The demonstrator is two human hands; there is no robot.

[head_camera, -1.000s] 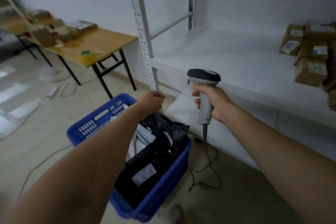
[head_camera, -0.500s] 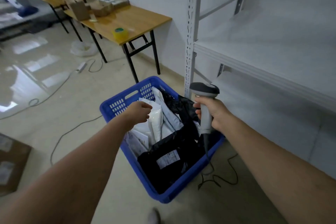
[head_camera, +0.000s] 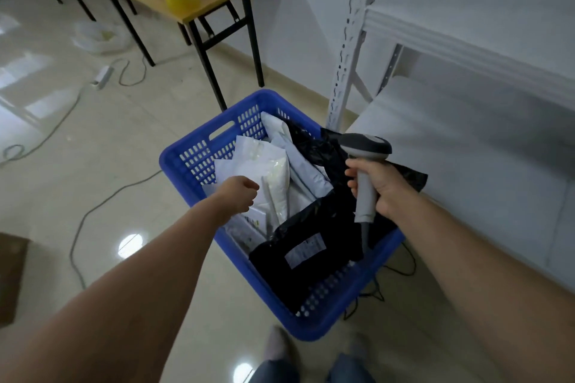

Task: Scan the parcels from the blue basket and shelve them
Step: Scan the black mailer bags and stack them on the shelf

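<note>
We log the shelf (head_camera: 466,146) right of both sets of fingers, the blue basket (head_camera: 193,162) under them. The white parcel (head_camera: 275,177) stands on edge just right of our left hand (head_camera: 238,196), long axis running away from the fingers. The black parcel (head_camera: 308,246) lies below the right hand (head_camera: 384,188). Left fingers curl down, grip hidden, cannot tell. Left is nearer. Right fingers clamp the scanner (head_camera: 364,205).

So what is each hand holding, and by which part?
Right hand grips the scanner by its handle. Left hand curls over white parcels in the basket; a hold cannot be told.
</note>
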